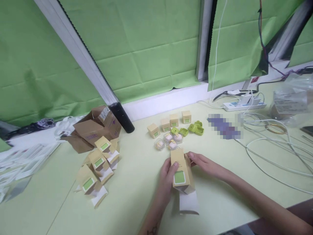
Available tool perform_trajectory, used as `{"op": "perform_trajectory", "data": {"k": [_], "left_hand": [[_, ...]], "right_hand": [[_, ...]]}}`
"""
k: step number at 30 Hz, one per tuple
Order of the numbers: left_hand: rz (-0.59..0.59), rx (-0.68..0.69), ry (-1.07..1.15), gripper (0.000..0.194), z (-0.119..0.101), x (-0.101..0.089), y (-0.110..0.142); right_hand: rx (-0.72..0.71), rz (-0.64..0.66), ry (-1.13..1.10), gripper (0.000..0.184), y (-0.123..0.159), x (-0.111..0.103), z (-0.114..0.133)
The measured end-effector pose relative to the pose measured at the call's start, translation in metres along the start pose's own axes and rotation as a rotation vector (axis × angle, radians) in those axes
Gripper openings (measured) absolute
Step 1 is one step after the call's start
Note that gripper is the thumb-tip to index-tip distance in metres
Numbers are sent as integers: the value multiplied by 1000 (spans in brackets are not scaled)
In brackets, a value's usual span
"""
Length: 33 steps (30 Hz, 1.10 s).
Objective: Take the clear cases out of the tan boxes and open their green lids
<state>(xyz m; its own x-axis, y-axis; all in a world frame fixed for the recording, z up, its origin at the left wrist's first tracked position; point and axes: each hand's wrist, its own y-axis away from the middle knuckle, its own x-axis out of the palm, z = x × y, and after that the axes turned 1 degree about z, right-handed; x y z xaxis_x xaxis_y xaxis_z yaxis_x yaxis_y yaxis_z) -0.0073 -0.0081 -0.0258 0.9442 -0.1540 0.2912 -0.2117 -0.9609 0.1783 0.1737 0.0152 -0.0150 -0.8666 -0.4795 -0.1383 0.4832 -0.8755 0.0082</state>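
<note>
A small tan cardboard box (181,166) with a green label is between my two hands, its white-lined end flap (189,203) hanging out toward me. My left hand (167,176) grips the box along its left side, the thumb lying on the upper face. At the far right corner, the fingers of my right hand (199,163) pinch the box's edge, partly hidden behind it. Just beyond the box lie several clear-wrapped pale round items with yellow loops (171,144). Green molded pieces (196,128) and several closed small boxes (174,120) stand behind those.
To the left lie several open-flapped tan boxes (97,162), in front of a torn brown carton (96,125) and a black cylinder (122,117). Coiled white cables (254,148), a power strip (244,105) and a plastic bag (290,101) occupy the right. Blurred-out purple object (224,126) sits near the cables.
</note>
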Motion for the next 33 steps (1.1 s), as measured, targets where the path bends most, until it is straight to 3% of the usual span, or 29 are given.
{"op": "perform_trajectory", "data": {"k": [2,5,6,8,11,14,24,29,33], "left_hand": [[-80,7,66,39,-4,-1,1],[-228,72,147,41,-6,-5,1],[-264,102,153,41,-6,-7,1],[-294,154,123,40,-4,-9,0],[-287,192,26,39,0,-10,-2],[-286,208,-52,39,4,-9,-4],[-281,224,-96,38,8,-8,-4],[-228,245,-78,44,10,-5,-3],[-250,195,-66,39,6,-4,0]], "right_hand": [[-105,49,85,61,5,-1,-2],[-309,122,255,98,10,2,-5],[-360,146,311,102,11,4,-6],[-427,153,377,87,12,11,-7],[-481,26,351,50,12,22,-10],[-489,-58,313,33,12,27,-11],[-403,-60,299,30,12,28,-4],[-368,-48,283,36,12,26,-3],[-393,-3,286,40,15,24,0]]}}
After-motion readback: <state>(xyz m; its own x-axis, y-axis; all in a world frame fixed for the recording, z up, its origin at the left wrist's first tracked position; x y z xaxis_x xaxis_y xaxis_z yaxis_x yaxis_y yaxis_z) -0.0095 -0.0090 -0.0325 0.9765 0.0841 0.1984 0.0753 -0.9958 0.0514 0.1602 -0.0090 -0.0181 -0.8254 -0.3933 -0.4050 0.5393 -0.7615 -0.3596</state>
